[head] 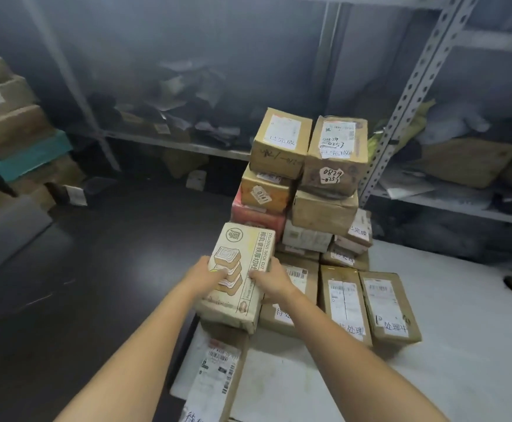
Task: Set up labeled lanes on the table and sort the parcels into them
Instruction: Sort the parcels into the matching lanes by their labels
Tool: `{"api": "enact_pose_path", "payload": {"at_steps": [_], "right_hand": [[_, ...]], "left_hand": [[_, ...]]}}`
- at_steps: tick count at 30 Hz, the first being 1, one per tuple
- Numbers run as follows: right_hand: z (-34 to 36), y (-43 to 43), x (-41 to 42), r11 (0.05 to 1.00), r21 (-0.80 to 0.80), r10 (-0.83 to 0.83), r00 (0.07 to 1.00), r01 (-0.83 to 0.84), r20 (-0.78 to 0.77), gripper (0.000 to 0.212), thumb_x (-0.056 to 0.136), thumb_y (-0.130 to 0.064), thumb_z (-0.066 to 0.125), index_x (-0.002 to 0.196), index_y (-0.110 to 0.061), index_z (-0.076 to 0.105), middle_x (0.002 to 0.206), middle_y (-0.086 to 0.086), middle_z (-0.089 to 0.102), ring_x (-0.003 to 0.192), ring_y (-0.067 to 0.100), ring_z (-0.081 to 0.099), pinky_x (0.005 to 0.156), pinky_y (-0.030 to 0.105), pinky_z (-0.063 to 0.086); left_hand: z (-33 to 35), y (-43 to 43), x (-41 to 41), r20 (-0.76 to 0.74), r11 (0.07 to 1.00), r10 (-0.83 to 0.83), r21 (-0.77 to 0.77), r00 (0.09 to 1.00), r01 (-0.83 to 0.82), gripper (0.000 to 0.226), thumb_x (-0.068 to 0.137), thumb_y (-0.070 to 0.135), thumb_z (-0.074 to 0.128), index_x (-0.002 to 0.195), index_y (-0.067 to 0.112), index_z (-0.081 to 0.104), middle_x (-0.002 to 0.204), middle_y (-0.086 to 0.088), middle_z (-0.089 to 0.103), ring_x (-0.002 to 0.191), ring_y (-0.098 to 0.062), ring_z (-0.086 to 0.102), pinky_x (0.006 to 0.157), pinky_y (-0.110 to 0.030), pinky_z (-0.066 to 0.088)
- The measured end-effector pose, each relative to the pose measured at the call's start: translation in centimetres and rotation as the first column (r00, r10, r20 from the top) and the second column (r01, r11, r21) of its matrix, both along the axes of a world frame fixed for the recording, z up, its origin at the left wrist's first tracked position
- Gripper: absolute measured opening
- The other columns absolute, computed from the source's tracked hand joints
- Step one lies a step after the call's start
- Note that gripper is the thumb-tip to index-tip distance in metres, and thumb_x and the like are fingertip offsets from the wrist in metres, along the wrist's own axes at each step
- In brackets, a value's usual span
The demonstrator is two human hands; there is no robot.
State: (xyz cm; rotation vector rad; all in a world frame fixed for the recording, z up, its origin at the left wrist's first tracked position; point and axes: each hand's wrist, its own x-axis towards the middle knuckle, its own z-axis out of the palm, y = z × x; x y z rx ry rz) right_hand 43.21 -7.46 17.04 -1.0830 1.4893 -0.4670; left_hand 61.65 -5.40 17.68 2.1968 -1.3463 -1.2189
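A pale yellow parcel (242,263) printed with a toast picture is held at the left edge of the white table (449,373). My left hand (207,274) grips its left side and my right hand (267,277) grips its right side. Under it lies a brown parcel (218,373) with a white shipping label. To the right, three flat brown parcels (367,303) lie side by side, each with a handwritten paper label. Behind them rises a tall stack of parcels (306,178), two columns wide, several marked with handwritten labels.
Grey metal shelving (401,105) stands behind and to the right of the table, its shelves full of bags and cartons. More cartons (14,132) are piled at the far left. The dark floor (96,254) lies left of the table.
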Motion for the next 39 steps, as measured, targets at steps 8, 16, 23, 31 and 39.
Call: {"api": "enact_pose_path", "payload": {"at_steps": [8,16,23,31,39], "right_hand": [[4.0,3.2,-0.5,0.985,-0.022,-0.169,0.982,0.171,0.087,0.026,0.099,-0.025,0.06,0.124,-0.024,0.054,0.11,-0.01,0.066,0.083,0.004,0.06,0.063,0.028,0.045],[6.4,7.1,-6.4,0.922,-0.031,-0.382,0.92,0.386,0.09,0.033,0.099,-0.048,0.055,0.123,-0.027,0.064,0.114,-0.004,0.073,0.096,0.014,0.068,0.07,0.031,0.045],[8.6,10.1,-12.7,0.865,-0.085,-0.492,0.87,0.494,0.037,0.038,0.096,-0.054,0.055,0.116,-0.025,0.067,0.104,0.0,0.077,0.097,0.022,0.071,0.083,0.038,0.051],[10.2,11.4,-17.9,0.866,-0.168,-0.472,0.881,0.471,0.037,0.035,0.101,-0.051,0.048,0.111,-0.024,0.066,0.091,-0.008,0.078,0.082,0.01,0.074,0.071,0.032,0.051],[13.2,10.7,-17.5,0.879,-0.212,-0.407,0.904,0.426,0.129,0.052,0.097,-0.067,0.04,0.138,-0.038,0.05,0.13,-0.018,0.054,0.12,0.009,0.05,0.103,0.038,0.038]], "left_hand": [[2.9,1.7,1.0,-0.232,0.994,-0.057,-0.108,0.971,0.032,0.019,0.099,0.043,0.052,0.116,0.034,0.05,0.116,0.01,0.062,0.099,-0.012,0.065,0.08,-0.033,0.053],[6.7,3.2,-3.4,-0.342,0.948,-0.302,-0.206,0.89,0.242,0.035,0.1,0.038,0.054,0.134,0.034,0.062,0.126,0.015,0.066,0.119,-0.01,0.058,0.106,-0.037,0.044],[8.5,4.2,-9.4,-0.361,0.899,-0.428,-0.264,0.828,0.349,0.042,0.098,0.043,0.059,0.139,0.035,0.057,0.134,0.001,0.06,0.121,-0.015,0.053,0.099,-0.034,0.041],[10.0,5.0,-15.4,-0.432,0.903,-0.429,-0.182,0.793,0.389,0.034,0.096,0.045,0.06,0.13,0.04,0.059,0.123,0.01,0.069,0.106,-0.01,0.066,0.096,-0.041,0.052],[9.9,3.7,-19.5,-0.276,0.909,-0.408,-0.217,0.87,0.357,0.114,0.055,0.077,0.081,0.149,0.029,0.035,0.147,0.008,0.048,0.127,-0.012,0.051,0.109,-0.038,0.04]]}}
